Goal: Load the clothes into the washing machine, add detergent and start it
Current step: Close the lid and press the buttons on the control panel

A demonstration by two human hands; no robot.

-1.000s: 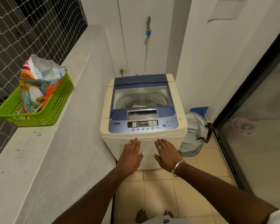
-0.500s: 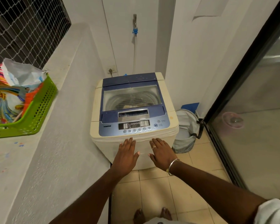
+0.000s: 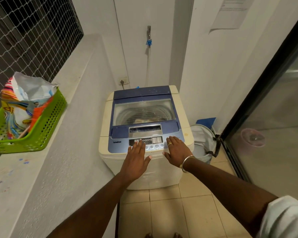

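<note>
- I have both hands out flat over the front of the top-loading washing machine (image 3: pixel 163 176). My left hand (image 3: pixel 136 162) has straight fingers and grips nothing, its fingertips lying over the buttons of the control panel (image 3: pixel 117 146).
- My right hand (image 3: pixel 176 152) is just as released, fingers spread at the panel's right end. I cannot tell whether either hand is pressing a button.
- The glass lid (image 3: pixel 143 110) is down, at 12 o'clock from both hands, and some clothes (image 3: pixel 144 120) show in the drum through it.
- The lid handle (image 3: pixel 144 128) sits just beyond my fingertips, so I judge the hands are placed either for lifting the lid or for working the buttons.
- The detergent bag (image 3: pixel 24 103) stands open in a green basket (image 3: pixel 46 124) on the ledge at 9 o'clock, well apart from my left hand. I cannot tell if any detergent has gone in.
- A laundry hamper (image 3: pixel 203 143) sits on the floor at 3 o'clock, just beside the machine and near my right hand.
</note>
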